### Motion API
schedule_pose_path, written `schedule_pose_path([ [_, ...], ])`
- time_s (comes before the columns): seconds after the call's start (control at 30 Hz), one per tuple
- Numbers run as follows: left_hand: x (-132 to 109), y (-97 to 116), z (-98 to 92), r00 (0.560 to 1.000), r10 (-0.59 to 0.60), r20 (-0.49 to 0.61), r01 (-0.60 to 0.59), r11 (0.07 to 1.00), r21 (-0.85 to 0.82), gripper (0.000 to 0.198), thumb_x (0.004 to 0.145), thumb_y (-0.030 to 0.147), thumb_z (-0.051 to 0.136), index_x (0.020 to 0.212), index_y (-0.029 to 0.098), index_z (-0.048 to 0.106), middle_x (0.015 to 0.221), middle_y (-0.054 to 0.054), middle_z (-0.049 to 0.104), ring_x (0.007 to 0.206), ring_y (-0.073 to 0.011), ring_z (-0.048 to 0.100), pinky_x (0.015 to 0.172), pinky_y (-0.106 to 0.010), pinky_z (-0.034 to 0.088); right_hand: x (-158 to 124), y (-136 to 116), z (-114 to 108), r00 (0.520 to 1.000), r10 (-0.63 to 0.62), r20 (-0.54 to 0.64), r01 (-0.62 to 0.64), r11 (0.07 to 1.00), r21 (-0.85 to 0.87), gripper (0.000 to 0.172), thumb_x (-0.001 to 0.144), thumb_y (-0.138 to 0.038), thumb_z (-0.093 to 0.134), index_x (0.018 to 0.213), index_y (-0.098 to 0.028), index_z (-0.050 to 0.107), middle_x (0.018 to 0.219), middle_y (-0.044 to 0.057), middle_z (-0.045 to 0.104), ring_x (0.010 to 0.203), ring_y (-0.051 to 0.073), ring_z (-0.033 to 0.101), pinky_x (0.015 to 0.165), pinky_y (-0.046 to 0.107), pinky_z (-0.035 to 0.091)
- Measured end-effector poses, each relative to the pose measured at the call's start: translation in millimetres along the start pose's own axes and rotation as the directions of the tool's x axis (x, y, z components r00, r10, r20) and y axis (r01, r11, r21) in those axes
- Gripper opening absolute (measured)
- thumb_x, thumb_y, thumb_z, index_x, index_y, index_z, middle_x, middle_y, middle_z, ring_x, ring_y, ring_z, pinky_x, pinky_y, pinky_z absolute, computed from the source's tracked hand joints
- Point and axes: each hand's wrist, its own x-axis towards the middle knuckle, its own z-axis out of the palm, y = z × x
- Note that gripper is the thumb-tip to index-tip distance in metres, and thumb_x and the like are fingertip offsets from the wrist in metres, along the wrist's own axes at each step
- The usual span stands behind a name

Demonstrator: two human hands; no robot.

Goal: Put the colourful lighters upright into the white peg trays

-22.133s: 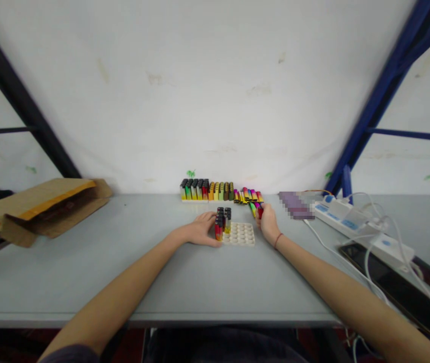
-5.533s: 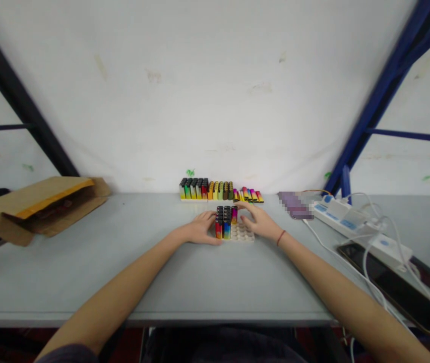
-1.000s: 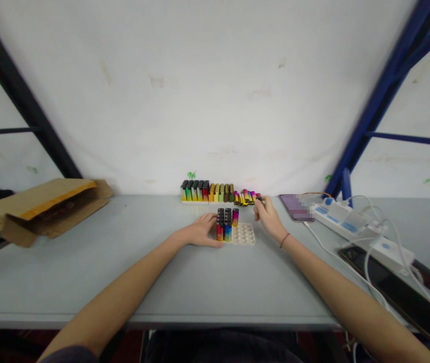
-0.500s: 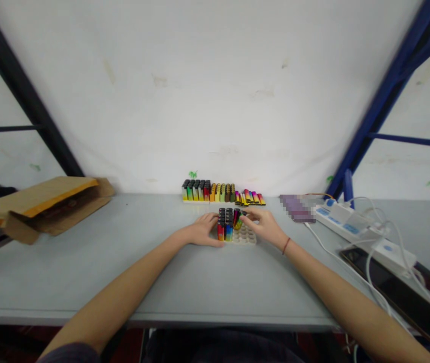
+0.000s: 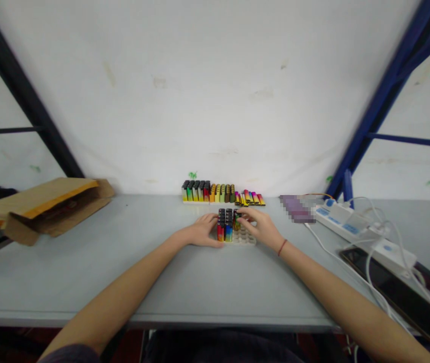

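between the right fingers (image 5: 251, 213), a half-hidden lighter (image 5: 237, 223)

Upright lighters (image 5: 225, 227) in the tray (image 5: 245, 241), loose lighters (image 5: 250, 197) behind, power strip (image 5: 383, 248) far right.

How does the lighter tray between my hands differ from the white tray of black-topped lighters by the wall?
The near tray is only partly filled, with bare holes toward its right; the wall tray looks packed. The near tray sits between your left hand and right hand; the wall tray stands away from both. Both trays are pale and hold upright, black-topped lighters.
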Motion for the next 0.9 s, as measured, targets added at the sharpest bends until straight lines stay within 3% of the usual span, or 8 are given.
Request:
schedule_pose_path([
  [0.17,-1,1,-0.8,1.000,0.002,0.004,-0.002,1.000,0.013,0.095,0.070,0.065,0.065,0.139,0.007,0.035,0.148,-0.022,0.032,0.138,-0.0374,0.027,0.115,-0.045,0.020,-1,1,2,0.998,0.066,-0.023,-0.064,0.997,0.048,0.023,0.088,-0.029,0.058,0.106,-0.018,0.065,0.091,0.006,0.072,0.073,0.015,0.068,0.067,0.027,0.057],
  [0.4,-1,2,-2.1,1.000,-0.002,0.012,0.002,1.000,0.024,0.094,0.071,0.065,0.064,0.139,0.008,0.035,0.148,-0.022,0.032,0.138,-0.0370,0.028,0.115,-0.045,0.021,-1,3,3,0.999,0.001,-0.035,-0.003,0.997,-0.071,0.022,0.090,-0.029,0.056,0.106,-0.018,0.066,0.087,0.006,0.071,0.072,0.016,0.066,0.068,0.028,0.055],
  [0.53,0,1,-0.9,1.000,0.005,-0.001,-0.005,1.000,0.019,0.093,0.070,0.066,0.065,0.139,0.010,0.036,0.147,-0.020,0.034,0.137,-0.0366,0.030,0.115,-0.045,0.022,-1,2,5,0.997,-0.077,-0.014,0.073,0.984,-0.161,0.023,0.091,-0.030,0.054,0.107,-0.018,0.067,0.085,0.007,0.070,0.074,0.018,0.064,0.074,0.032,0.053],
  [0.67,0,0,-0.2,1.000,0.007,-0.006,-0.006,1.000,0.023,0.093,0.070,0.066,0.065,0.138,0.010,0.037,0.146,-0.020,0.035,0.136,-0.0375,0.030,0.114,-0.045,0.023,2,10,1,0.994,-0.106,-0.033,0.097,0.973,-0.209,0.027,0.094,-0.030,0.047,0.108,-0.019,0.067,0.098,0.009,0.070,0.092,0.021,0.063,0.087,0.036,0.050],
  [0.8,0,0,-0.5,1.000,-0.001,0.005,0.001,0.999,0.042,0.093,0.070,0.069,0.063,0.139,0.011,0.037,0.147,-0.019,0.034,0.137,-0.0362,0.029,0.114,-0.043,0.023,4,46,-11,0.996,0.054,-0.069,-0.076,0.926,-0.370,0.039,0.094,-0.024,0.036,0.123,-0.017,0.061,0.119,0.012,0.065,0.114,0.024,0.056,0.103,0.041,0.041],
  [0.9,0,0,-0.8,1.000,0.008,0.012,-0.009,0.999,0.050,0.093,0.072,0.069,0.062,0.140,0.011,0.036,0.147,-0.019,0.033,0.137,-0.0353,0.029,0.115,-0.043,0.022,1,76,-20,0.951,0.307,-0.029,-0.265,0.767,-0.585,0.051,0.094,-0.026,0.034,0.141,-0.012,0.044,0.144,0.013,0.047,0.135,0.028,0.036,0.110,0.044,0.031],
])
